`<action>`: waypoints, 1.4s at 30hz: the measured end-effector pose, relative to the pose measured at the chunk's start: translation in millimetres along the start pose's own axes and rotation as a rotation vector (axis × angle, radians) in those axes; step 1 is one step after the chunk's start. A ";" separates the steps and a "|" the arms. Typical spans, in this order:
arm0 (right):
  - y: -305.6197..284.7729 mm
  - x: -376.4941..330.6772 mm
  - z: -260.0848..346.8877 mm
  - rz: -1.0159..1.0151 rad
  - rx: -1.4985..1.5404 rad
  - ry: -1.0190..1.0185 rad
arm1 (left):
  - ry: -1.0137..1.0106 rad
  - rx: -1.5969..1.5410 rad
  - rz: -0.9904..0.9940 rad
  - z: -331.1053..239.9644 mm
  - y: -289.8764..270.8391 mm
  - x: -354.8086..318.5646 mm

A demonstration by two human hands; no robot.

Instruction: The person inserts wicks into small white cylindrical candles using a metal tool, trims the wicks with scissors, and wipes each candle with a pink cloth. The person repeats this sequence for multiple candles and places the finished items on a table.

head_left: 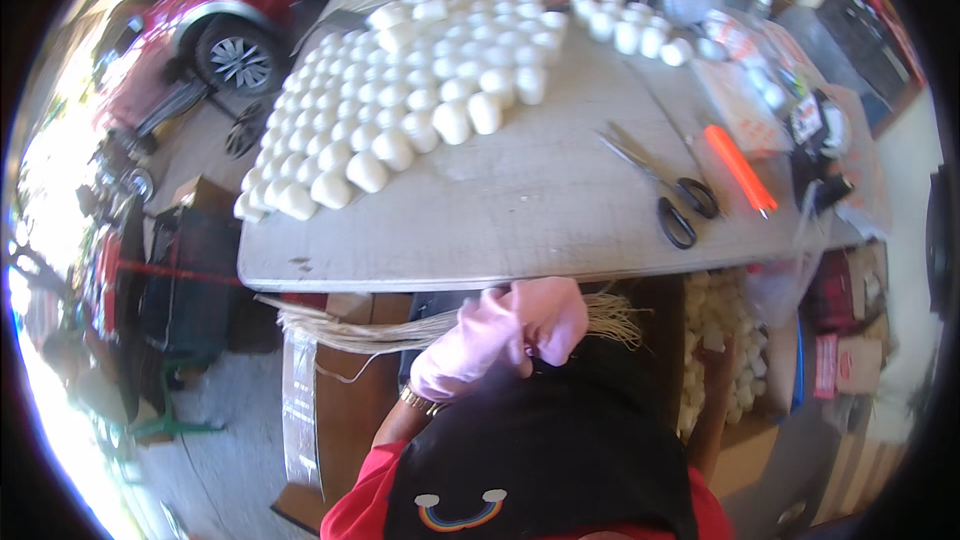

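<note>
My left hand [545, 318] is bent in front of my lap, covered in a loose pink glove or cloth that hides its fingers. It lies over a bundle of pale, stiff cords [350, 333] below the table edge; whether it grips them is hidden. Down at the right, my right hand [717, 365] reaches into a cardboard box of white pieces [745, 380]. Its fingers appear closed around one white piece [713, 341]. On the table, many short, white, rounded cylinders [400, 90] stand in close rows.
Black-handled scissors [660, 185], a thin rod [665, 110] and an orange tool [738, 168] lie on the grey table [480, 230]. More white cylinders [627, 35] and plastic bags [740, 105] are at the far right. A red car [215, 15] stands beyond the table's left side.
</note>
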State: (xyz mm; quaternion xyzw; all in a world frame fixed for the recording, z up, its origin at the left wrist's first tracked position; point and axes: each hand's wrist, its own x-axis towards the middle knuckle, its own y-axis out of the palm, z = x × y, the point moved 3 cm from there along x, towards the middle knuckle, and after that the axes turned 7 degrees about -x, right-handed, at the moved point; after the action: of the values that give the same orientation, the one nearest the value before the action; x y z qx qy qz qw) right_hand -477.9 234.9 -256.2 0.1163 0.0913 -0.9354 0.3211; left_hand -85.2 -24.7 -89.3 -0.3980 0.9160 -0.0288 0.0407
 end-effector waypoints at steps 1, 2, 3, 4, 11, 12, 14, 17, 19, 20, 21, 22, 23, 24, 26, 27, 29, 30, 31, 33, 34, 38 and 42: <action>5.0 -14.6 38.6 0.024 -0.073 -0.046 | 0.001 -0.036 -0.017 -7.9 2.1 3.9; 16.3 -31.3 80.0 0.144 -0.119 -0.181 | -0.010 -0.122 -0.018 -17.6 4.4 3.7; 33.5 -46.8 117.7 0.240 -0.189 -0.293 | -0.004 -0.181 0.012 -28.0 7.6 6.4; 55.0 -60.4 150.8 0.346 -0.181 -0.338 | 0.005 -0.227 0.052 -38.4 10.5 7.4; 236.2 -133.4 261.0 0.491 -0.230 -1.226 | 0.080 -0.299 0.154 -78.3 10.8 -7.4; 255.5 -138.9 263.9 0.504 -0.220 -1.264 | 0.093 -0.293 0.136 -79.7 7.4 -11.6; 289.7 -147.7 267.2 0.523 -0.167 -1.399 | 0.128 -0.269 0.079 -82.3 -0.8 -20.8; 313.2 -157.1 271.1 0.707 -0.010 -1.404 | 0.205 -0.222 -0.022 -88.6 -18.7 -27.6; 318.4 -159.7 269.9 0.802 0.094 -1.314 | 0.267 -0.170 -0.073 -95.9 -30.8 -26.7; 318.5 -162.6 264.6 0.838 0.134 -1.190 | 0.306 -0.129 -0.087 -100.8 -35.8 -25.6; 321.1 -161.7 257.4 0.927 0.183 -1.001 | 0.346 -0.083 -0.101 -106.7 -39.8 -24.6; 320.4 -167.6 243.6 0.989 0.222 -0.725 | 0.343 -0.098 -0.097 -112.3 -43.7 -24.8; 325.1 -169.2 232.3 1.063 0.225 -0.654 | 0.432 -0.003 -0.135 -121.5 -46.8 -27.9; 329.6 -167.7 217.3 1.048 0.081 -0.519 | 0.465 -0.011 -0.155 -129.5 -50.4 -31.6; 330.8 -164.3 188.3 1.133 0.048 -0.149 | 0.466 -0.288 -0.181 -143.1 -56.8 -45.5; 325.9 -161.7 176.0 1.181 0.083 0.125 | 0.301 -0.690 -0.101 -143.6 -58.5 -50.3; 306.6 -156.2 171.6 1.311 -0.215 -0.047 | 0.237 -0.789 -0.186 -146.8 -61.7 -60.8; 295.0 -152.5 179.3 1.262 -0.532 -0.514 | 0.332 -0.488 -0.352 -149.0 -64.8 -66.6; 280.0 -137.4 188.4 1.157 -0.596 -0.426 | 0.408 -0.180 -0.507 -150.2 -65.7 -72.2; 249.1 -121.4 223.2 0.956 -0.339 -0.424 | 0.491 0.153 -0.667 -145.1 -67.4 -77.6; 242.0 -120.1 244.5 0.810 -0.212 -0.646 | 0.515 0.168 -0.685 -138.4 -71.1 -72.7; 260.7 -148.1 290.9 0.849 0.609 -0.501 | 0.257 -0.722 -0.346 -105.9 -48.7 -48.4; 333.5 -188.5 284.4 0.642 -0.081 -1.338 | 0.081 -0.942 -0.284 -94.9 -18.8 -30.5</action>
State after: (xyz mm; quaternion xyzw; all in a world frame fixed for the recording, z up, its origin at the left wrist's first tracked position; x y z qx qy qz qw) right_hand -171.2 15.1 35.8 -0.4692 -0.1279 -0.6626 0.5696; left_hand -60.0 -13.3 8.4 -0.4926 0.7671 0.3676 -0.1838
